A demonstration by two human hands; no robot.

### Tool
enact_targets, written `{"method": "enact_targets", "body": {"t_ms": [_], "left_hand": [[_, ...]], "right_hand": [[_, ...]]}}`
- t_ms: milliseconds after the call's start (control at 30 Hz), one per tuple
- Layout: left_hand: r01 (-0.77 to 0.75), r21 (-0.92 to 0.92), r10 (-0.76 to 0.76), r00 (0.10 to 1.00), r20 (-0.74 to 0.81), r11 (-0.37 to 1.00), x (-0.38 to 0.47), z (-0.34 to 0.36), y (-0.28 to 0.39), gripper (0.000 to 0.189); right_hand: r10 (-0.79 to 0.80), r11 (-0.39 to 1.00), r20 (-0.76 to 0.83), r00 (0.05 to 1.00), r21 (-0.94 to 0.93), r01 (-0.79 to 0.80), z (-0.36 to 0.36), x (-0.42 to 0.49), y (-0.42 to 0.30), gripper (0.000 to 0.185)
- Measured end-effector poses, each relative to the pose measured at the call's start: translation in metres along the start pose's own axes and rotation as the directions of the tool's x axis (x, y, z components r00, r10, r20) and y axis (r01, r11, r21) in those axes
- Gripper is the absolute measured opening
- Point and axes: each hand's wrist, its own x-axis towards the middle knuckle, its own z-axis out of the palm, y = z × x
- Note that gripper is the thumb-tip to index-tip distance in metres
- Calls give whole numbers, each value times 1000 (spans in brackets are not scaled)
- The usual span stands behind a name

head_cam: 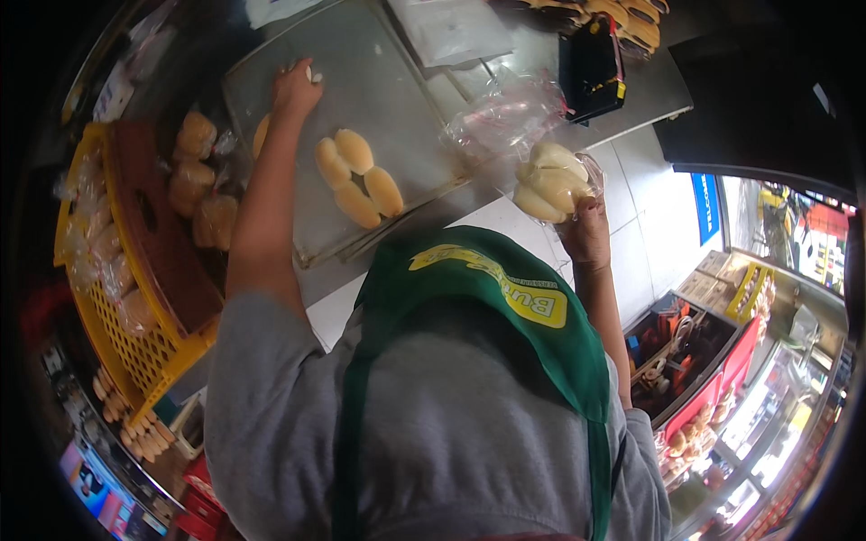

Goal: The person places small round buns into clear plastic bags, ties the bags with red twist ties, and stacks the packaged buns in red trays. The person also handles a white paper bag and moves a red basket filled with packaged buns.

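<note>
My right hand grips a clear plastic bag of pale bread rolls, raised beside the metal tray's near right corner. My left hand is over the far left part of the flat metal tray, its fingers curled. Something small and whitish shows at its fingertips; whether it is held is unclear. Several elongated bread rolls lie grouped on the tray, nearer to me. Another roll is partly hidden behind my left forearm.
Bagged bread sits left of the tray, beside a yellow plastic crate holding more bags. Clear plastic bags lie at the tray's right, near a black box. Behind are dark-topped breads. A bin of tools and cables stands right.
</note>
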Motion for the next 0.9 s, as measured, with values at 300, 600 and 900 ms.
{"method": "enact_targets", "body": {"t_ms": [300, 600, 900], "left_hand": [[406, -883, 666, 594, 451, 236, -76, -106, 196, 42], [631, -681, 633, 364, 683, 372, -136, -117, 301, 31], [435, -814, 689, 451, 567, 385, -132, -136, 285, 38]], "right_hand": [[-67, 997, -52, 996, -28, 66, -14, -8, -13, 82], [-142, 966, -79, 987, -230, 120, -10, -39, -39, 78], [-132, 939, -23, 991, -325, 117, 11, -9, -28, 79]]}}
